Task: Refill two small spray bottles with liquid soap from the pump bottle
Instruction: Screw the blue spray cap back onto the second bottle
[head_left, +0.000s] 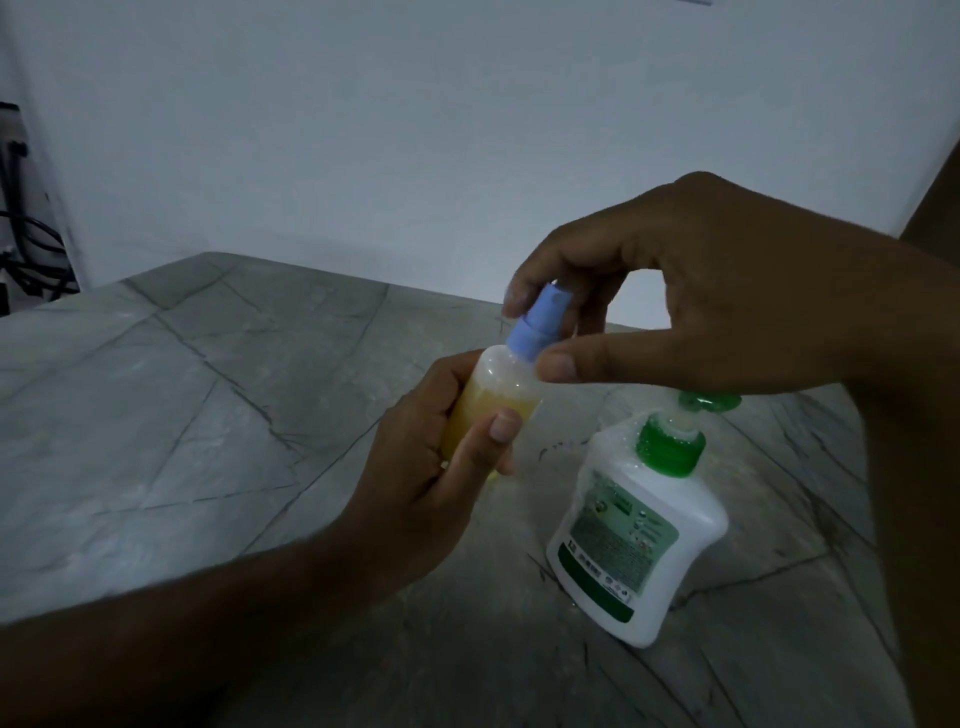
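My left hand (426, 467) grips a small clear spray bottle (498, 395) partly filled with yellowish liquid soap, tilted and held above the table. Its blue spray cap (535, 327) sits on the neck, and my right hand (675, 291) pinches that cap between thumb and fingers from above. A white pump bottle (639, 540) with a green collar and pump head stands on the table to the right, below my right wrist, its back label facing me. Only this one spray bottle is in view.
The grey marbled table (208, 415) runs back to a white wall (415, 130). Dark cables (31, 249) hang by the wall at the far left. A few wet spots lie on the table left of the pump bottle.
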